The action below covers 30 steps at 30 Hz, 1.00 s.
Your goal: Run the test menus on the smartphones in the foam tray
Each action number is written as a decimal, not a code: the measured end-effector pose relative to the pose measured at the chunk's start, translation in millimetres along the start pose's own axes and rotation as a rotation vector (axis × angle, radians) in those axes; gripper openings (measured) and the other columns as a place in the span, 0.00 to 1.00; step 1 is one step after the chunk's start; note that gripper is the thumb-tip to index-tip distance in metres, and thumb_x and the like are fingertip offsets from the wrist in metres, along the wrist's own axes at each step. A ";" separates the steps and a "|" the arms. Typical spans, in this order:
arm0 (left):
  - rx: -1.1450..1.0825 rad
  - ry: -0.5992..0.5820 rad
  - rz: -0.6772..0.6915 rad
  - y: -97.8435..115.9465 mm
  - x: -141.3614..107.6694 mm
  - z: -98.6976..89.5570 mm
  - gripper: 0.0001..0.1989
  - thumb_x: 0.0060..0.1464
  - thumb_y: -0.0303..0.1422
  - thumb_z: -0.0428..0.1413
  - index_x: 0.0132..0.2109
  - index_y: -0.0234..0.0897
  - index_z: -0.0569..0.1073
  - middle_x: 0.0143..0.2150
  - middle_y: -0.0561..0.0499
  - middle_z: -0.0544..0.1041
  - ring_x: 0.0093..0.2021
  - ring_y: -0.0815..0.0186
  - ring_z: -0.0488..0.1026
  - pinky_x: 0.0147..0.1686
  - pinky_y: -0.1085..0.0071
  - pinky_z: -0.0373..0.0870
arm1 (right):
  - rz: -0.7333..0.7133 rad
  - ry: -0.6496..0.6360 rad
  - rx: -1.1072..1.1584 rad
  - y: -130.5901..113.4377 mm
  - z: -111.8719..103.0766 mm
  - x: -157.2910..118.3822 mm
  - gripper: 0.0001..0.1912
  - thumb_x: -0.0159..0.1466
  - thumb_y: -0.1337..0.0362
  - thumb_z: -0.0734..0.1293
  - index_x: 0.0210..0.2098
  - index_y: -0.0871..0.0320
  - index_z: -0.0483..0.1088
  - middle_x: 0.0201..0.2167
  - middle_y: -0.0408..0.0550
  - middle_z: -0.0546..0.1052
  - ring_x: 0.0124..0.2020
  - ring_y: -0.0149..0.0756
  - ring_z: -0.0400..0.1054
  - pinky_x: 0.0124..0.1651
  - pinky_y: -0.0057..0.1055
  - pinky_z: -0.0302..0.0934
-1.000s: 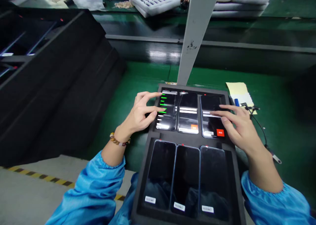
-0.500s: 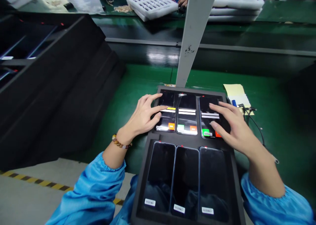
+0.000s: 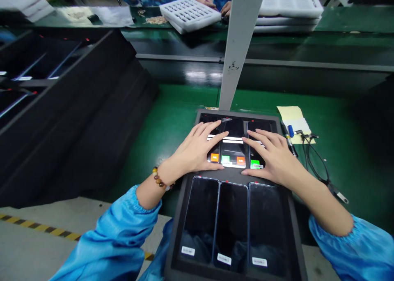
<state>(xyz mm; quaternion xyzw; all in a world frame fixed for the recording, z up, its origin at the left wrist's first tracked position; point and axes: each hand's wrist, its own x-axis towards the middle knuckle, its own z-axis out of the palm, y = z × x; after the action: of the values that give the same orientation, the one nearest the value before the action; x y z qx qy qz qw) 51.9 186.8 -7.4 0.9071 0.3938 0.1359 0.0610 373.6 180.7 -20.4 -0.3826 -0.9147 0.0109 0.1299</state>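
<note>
A black tray (image 3: 234, 175) holds two rows of phones. In the upper row, the middle phone (image 3: 233, 149) is lit, with white bars and green and orange squares. My left hand (image 3: 197, 147) lies over the upper left phone (image 3: 214, 157), its fingers spread toward the middle phone. Over the upper right phone (image 3: 255, 164) is my right hand (image 3: 271, 153), fingers apart, its fingertips near the middle phone's right edge. Neither hand holds anything. The lower row's phones (image 3: 232, 223) have dark screens and white labels.
Stacked black trays (image 3: 92, 108) stand at the left. A grey post (image 3: 238, 47) rises behind the tray. Yellow paper (image 3: 289, 113), a pen (image 3: 291, 143) and a black cable (image 3: 317, 166) lie at the right. Across the bench, people in blue sleeves work beside white trays (image 3: 191, 14).
My left hand has moved right, over the upper left phone toward the middle one. My right hand has moved left, toward the middle phone. The view has shifted slightly.
</note>
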 end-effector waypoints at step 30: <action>-0.031 0.071 0.129 -6.6 36.3 -61.0 0.40 0.56 0.63 0.64 0.69 0.52 0.73 0.77 0.47 0.65 0.75 0.41 0.62 0.76 0.36 0.54 | -0.072 0.214 -0.034 14.2 -61.1 20.9 0.39 0.66 0.37 0.73 0.69 0.47 0.68 0.62 0.55 0.79 0.67 0.64 0.67 0.66 0.62 0.58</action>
<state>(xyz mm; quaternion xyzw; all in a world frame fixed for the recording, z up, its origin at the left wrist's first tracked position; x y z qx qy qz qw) 53.1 218.1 56.6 0.9242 0.3341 0.1775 0.0520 384.4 200.6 41.7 -0.3506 -0.9088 -0.0502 0.2207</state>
